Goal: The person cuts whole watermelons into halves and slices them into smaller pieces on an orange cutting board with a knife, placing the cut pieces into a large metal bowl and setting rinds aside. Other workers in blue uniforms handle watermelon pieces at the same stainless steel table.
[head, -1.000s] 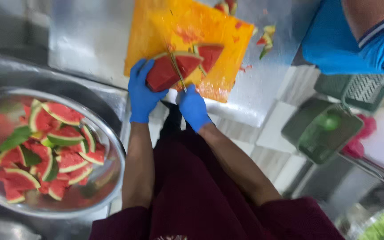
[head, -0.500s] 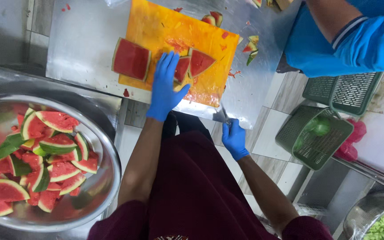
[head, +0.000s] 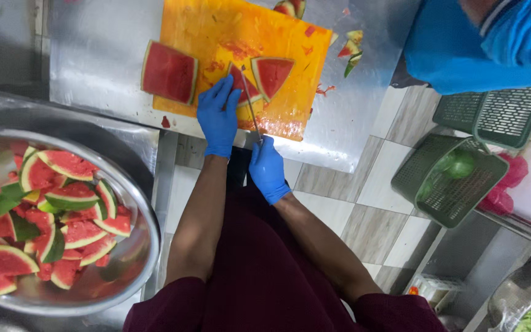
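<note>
Right hand point(head: 269, 169) closed around the knife point(head: 251, 104), blade on the watermelon wedge point(head: 241, 83) pinned by flat, open left hand point(head: 219, 117) on the orange cutting board point(head: 241, 31).

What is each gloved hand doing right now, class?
Left hand: open, fingers pressing a watermelon piece on the cutting board.
Right hand: closed on the knife.

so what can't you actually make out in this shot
- Head view: the watermelon piece under the left hand is mostly covered by the glove.
- Head view: the knife handle is buried in the right hand grip.
- Head view: the metal bowl of slices is cut off by the left edge.
- Head view: the other person's blue sleeve runs off the top edge.
</note>
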A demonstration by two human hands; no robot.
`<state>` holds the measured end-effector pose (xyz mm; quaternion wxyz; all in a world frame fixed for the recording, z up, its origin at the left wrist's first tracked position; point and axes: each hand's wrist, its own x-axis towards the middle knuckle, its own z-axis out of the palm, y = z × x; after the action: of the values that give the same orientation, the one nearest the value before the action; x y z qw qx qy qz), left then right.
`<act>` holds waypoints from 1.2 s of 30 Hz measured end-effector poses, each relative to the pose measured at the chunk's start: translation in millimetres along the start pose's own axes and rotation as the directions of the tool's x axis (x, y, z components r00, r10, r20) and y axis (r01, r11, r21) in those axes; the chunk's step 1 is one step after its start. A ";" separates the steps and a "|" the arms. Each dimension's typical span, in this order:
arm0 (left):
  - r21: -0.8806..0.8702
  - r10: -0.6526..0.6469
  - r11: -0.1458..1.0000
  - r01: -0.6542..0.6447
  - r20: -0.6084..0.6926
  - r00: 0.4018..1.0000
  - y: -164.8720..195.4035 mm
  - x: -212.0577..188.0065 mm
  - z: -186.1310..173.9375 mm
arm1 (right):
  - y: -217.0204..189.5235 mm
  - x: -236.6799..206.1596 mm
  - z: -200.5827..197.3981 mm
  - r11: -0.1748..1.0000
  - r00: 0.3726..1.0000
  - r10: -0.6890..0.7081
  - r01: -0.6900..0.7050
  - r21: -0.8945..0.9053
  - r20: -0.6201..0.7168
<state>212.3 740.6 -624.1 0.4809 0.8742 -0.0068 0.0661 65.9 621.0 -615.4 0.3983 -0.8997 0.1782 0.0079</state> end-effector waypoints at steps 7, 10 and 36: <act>-0.071 -0.075 0.995 0.073 -0.025 0.997 1.3 1.2 0.0 | -19.0 12.5 15.3 1.000 0.998 0.014 -0.013 -0.024 0.058; -0.091 -0.113 0.990 0.109 -0.042 0.993 -0.8 1.9 3.1 | -20.7 14.7 17.0 0.999 0.996 0.036 -0.033 -0.037 0.086; 0.267 0.102 0.959 -0.100 0.006 0.995 34.1 113.6 2.7 | 30.3 10.9 -71.8 0.999 0.994 0.034 -0.035 -0.007 -0.102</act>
<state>322.7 725.9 -583.0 0.3550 0.9292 -0.0403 0.0944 57.0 547.2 -589.8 0.3845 -0.8976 0.2136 -0.0304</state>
